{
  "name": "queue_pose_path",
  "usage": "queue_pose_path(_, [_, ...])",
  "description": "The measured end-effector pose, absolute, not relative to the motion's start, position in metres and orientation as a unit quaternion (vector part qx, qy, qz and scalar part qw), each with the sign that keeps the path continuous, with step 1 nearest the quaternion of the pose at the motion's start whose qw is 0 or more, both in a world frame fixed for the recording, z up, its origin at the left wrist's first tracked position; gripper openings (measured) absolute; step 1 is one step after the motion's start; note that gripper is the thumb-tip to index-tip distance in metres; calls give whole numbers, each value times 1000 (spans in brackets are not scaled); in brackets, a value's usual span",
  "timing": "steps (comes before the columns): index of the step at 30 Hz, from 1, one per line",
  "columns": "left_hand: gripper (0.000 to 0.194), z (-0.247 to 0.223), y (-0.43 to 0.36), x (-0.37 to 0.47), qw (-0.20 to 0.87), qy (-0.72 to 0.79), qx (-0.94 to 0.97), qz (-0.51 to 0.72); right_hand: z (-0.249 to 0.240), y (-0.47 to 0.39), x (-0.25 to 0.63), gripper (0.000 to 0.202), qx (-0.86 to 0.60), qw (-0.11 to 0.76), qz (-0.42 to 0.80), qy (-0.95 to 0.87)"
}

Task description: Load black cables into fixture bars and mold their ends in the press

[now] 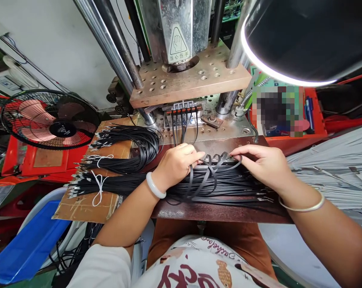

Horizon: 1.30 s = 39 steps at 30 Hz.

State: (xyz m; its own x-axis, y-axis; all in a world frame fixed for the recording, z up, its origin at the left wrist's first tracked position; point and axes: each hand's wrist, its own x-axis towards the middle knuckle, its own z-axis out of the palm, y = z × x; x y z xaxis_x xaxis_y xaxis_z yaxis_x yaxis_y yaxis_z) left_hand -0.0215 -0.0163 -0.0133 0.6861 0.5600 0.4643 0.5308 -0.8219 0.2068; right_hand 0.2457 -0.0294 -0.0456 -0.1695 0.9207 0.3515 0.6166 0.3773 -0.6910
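My left hand (181,162), closed, pinches thin flat black cables (209,174) that loop down in front of it. On the right, the thumb and forefinger of my right hand (263,166) are pressed together on the far side of the same cables. Beneath both hands lies a pile of straight black cables (229,186) with metal-tipped ends. Just beyond, several black cables hang out of a metal mould (185,110) in the press, their lower parts partly hidden behind my left hand. Bent cable bundles (139,146) rest left of my left hand, two tied with white string (100,186).
The press's thick upper plate (189,86) overhangs the mould between steel columns. A lamp (303,40) intrudes at upper right. A fan (62,128) stands left, beyond the cardboard (87,208). White cables (333,164) and a red bin (319,132) are at right.
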Motion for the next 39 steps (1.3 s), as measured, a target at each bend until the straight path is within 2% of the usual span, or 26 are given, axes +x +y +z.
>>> queue_pose_path(3, [19,-22,-11,-25,94,309,889,325,-47,-23,246,16,-518,362,189,-751])
queue_pose_path(6, [23,-26,-9,-25,125,355,872,313,-46,-21,242,19,-494,347,138,-786])
queue_pose_path(10, [27,-25,-10,-23,57,386,884,256,-44,-26,235,21,-435,327,63,-837])
queue_pose_path(13, [26,-23,-9,-24,37,376,867,325,-47,-29,232,18,-420,326,68,-844])
queue_pose_path(18, [16,-16,-10,-28,141,332,834,418,-60,-27,228,23,-440,269,125,-847])
queue_pose_path(23, [10,-16,-8,-26,285,412,732,462,-58,-25,235,34,-403,240,117,-876])
queue_pose_path(25, [15,-19,-6,-23,356,452,661,481,-45,-23,240,35,-395,251,112,-877])
queue_pose_path(29, [21,-23,-2,-18,433,463,599,490,-8,-9,229,17,-426,318,174,-829])
queue_pose_path(34, [27,-24,-5,-19,413,447,636,474,16,11,172,20,-399,195,335,-831])
queue_pose_path(36, [27,-22,-7,-22,382,433,676,457,17,15,158,21,-411,175,332,-831])
queue_pose_path(39, [23,-20,-6,-28,260,396,745,469,15,15,157,17,-444,160,262,-842])
